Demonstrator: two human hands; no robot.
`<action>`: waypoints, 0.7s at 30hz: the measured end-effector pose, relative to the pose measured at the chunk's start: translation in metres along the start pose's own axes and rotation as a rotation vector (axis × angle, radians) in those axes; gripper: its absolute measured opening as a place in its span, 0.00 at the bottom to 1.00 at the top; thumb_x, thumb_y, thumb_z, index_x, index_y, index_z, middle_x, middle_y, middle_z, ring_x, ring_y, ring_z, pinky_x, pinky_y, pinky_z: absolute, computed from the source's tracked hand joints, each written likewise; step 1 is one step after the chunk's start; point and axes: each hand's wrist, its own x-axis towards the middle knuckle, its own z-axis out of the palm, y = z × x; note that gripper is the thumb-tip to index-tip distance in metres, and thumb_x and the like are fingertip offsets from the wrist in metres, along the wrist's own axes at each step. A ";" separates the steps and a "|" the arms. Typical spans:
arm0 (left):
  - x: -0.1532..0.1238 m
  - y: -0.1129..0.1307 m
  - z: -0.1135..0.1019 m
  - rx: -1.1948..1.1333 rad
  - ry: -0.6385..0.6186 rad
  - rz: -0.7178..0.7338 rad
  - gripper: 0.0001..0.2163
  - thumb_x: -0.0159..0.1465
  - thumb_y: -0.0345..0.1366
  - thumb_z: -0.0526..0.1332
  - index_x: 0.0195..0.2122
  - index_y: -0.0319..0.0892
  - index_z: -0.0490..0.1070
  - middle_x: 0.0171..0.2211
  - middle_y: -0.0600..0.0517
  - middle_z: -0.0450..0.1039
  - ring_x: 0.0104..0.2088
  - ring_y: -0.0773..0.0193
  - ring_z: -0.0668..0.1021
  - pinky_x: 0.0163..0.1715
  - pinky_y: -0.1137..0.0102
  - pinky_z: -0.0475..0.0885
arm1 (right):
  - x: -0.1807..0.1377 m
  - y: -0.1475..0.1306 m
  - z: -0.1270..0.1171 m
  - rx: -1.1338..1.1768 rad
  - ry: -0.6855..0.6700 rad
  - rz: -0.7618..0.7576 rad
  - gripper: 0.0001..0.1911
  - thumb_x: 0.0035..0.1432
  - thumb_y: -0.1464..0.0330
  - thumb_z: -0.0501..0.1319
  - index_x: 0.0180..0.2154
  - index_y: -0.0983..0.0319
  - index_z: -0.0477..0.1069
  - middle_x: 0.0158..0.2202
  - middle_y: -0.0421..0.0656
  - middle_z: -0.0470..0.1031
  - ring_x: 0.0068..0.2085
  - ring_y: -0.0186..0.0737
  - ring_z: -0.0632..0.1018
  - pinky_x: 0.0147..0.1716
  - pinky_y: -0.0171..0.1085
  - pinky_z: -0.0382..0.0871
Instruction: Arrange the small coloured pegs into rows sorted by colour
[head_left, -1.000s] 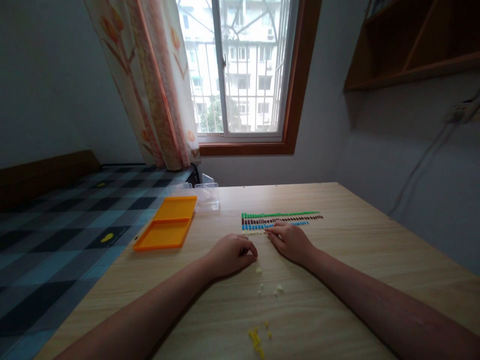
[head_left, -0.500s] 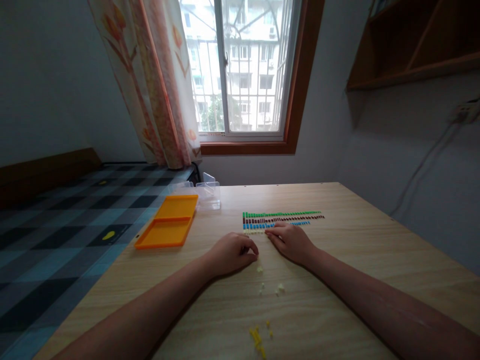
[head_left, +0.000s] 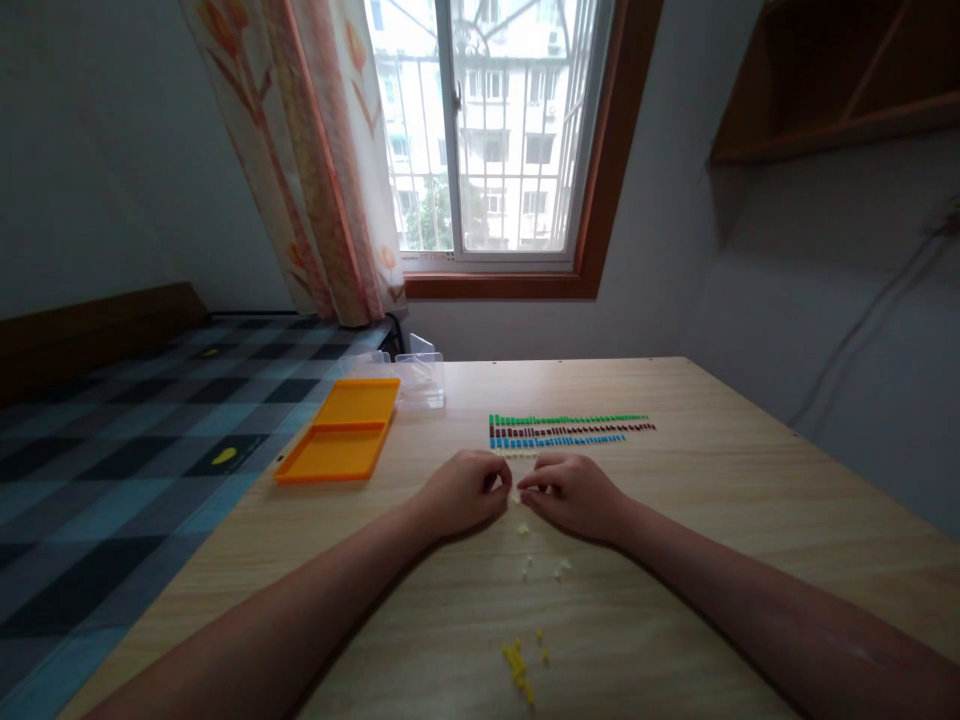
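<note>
My left hand [head_left: 469,492] rests on the table with thumb and index finger pinched together. Facing it, my right hand [head_left: 574,492] is also pinched, its fingertips close to the left ones. A tiny cream piece [head_left: 515,497] shows between the two sets of fingertips; which hand grips it is not clear. Just beyond the hands runs a short row of cream pieces [head_left: 517,455], partly covered by them. Behind it lie rows of small blue [head_left: 525,443], brown [head_left: 525,432] and green pieces [head_left: 525,420]. Loose cream pieces [head_left: 523,529] are scattered nearer to me.
A heap of small yellow pieces [head_left: 517,668] lies close to me on the wooden table [head_left: 712,470]. To the left is an open orange tray [head_left: 337,451], with clear plastic boxes [head_left: 420,385] behind it. A bed with a checked cover [head_left: 127,490] adjoins the table.
My right hand has drawn back from the cream row toward my left hand, its fingers now pinched near the left fingertips. The view has tilted slightly.
</note>
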 end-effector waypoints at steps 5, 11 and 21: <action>0.001 0.000 0.000 -0.015 0.002 -0.028 0.05 0.55 0.28 0.60 0.28 0.39 0.76 0.23 0.55 0.69 0.25 0.70 0.69 0.28 0.75 0.61 | 0.001 -0.009 0.003 -0.013 -0.032 0.039 0.07 0.60 0.65 0.63 0.35 0.55 0.82 0.30 0.40 0.78 0.32 0.34 0.77 0.35 0.33 0.67; 0.001 0.001 -0.002 -0.022 -0.004 -0.023 0.06 0.55 0.27 0.59 0.29 0.39 0.76 0.23 0.56 0.69 0.25 0.70 0.68 0.27 0.75 0.61 | 0.002 0.000 -0.001 -0.019 -0.014 0.010 0.08 0.60 0.68 0.63 0.33 0.57 0.82 0.30 0.40 0.78 0.33 0.35 0.76 0.35 0.33 0.66; 0.001 0.002 -0.001 -0.013 -0.028 -0.027 0.06 0.54 0.27 0.59 0.29 0.40 0.75 0.22 0.56 0.69 0.25 0.69 0.69 0.27 0.75 0.61 | 0.006 0.039 -0.017 -0.199 0.060 0.201 0.11 0.62 0.65 0.60 0.34 0.59 0.81 0.32 0.42 0.79 0.35 0.38 0.77 0.35 0.35 0.66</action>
